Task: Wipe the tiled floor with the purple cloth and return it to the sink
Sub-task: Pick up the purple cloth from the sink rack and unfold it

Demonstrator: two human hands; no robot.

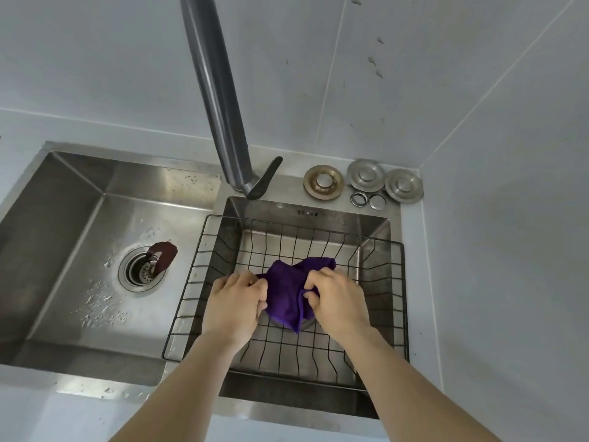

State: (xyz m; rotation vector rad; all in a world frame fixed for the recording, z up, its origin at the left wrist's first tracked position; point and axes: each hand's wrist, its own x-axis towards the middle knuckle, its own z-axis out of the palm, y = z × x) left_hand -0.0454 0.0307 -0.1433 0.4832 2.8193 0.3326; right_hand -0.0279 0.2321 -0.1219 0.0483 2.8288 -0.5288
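Note:
A crumpled purple cloth (288, 291) lies in a black wire basket (204, 253) that rests in the right basin of a steel double sink (63, 199). My left hand (234, 303) grips the cloth's left edge with curled fingers. My right hand (338, 299) pinches its right side. Both hands are inside the basket, and the cloth bunches between them. Part of the cloth is hidden under my fingers.
A grey tap (220, 100) arches over the sink divider. The left basin has a drain strainer (141, 269) with a dark brown stopper (164, 252) beside it, and water drops. Metal drain fittings (365, 183) sit on the back ledge. Pale tiled walls close in behind and on the right.

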